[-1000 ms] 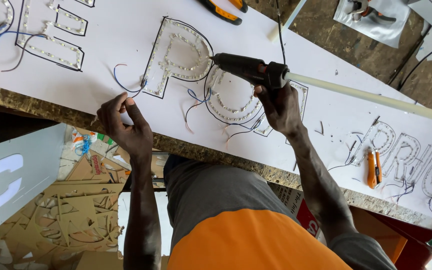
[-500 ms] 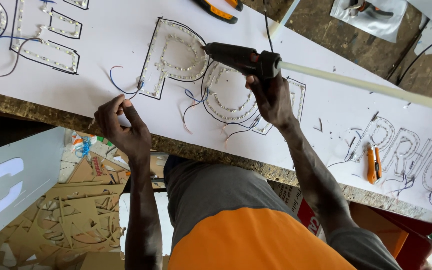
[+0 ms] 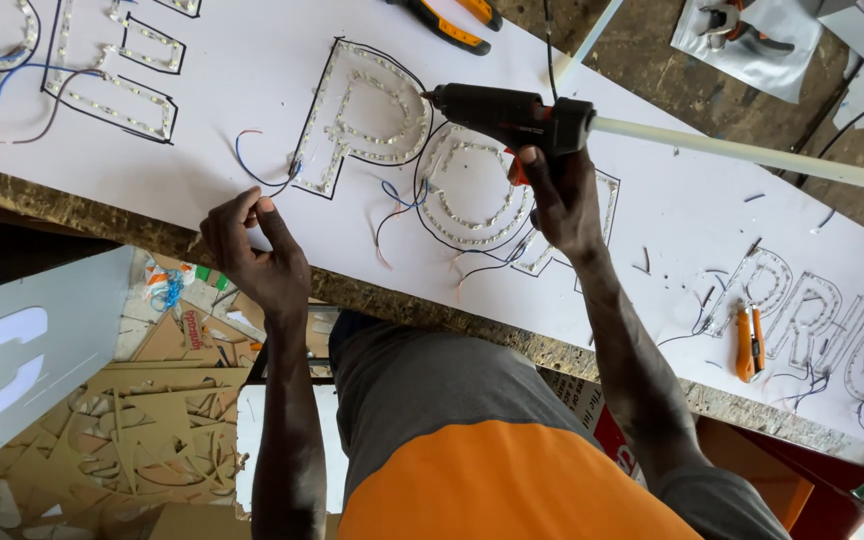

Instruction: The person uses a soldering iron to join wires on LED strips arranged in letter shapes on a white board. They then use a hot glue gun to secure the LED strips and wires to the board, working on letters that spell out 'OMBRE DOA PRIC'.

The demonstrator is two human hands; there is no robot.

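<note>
While the right hand [image 3: 564, 205] clamps a black glue gun [image 3: 507, 115], the left hand [image 3: 257, 255] pinches empty-fingered beside a blue wire [image 3: 252, 172].

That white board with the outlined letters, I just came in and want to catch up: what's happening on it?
A person leans over a long white board on which letter outlines are filled with rows of small lights and loose wires. The right hand holds a black glue gun, its nozzle pointing at one light-filled letter and a long pale glue stick trailing behind. The left hand rests at the board's near edge, fingertips pinched close to a thin blue wire. Small orange cutters lie further along.
</note>
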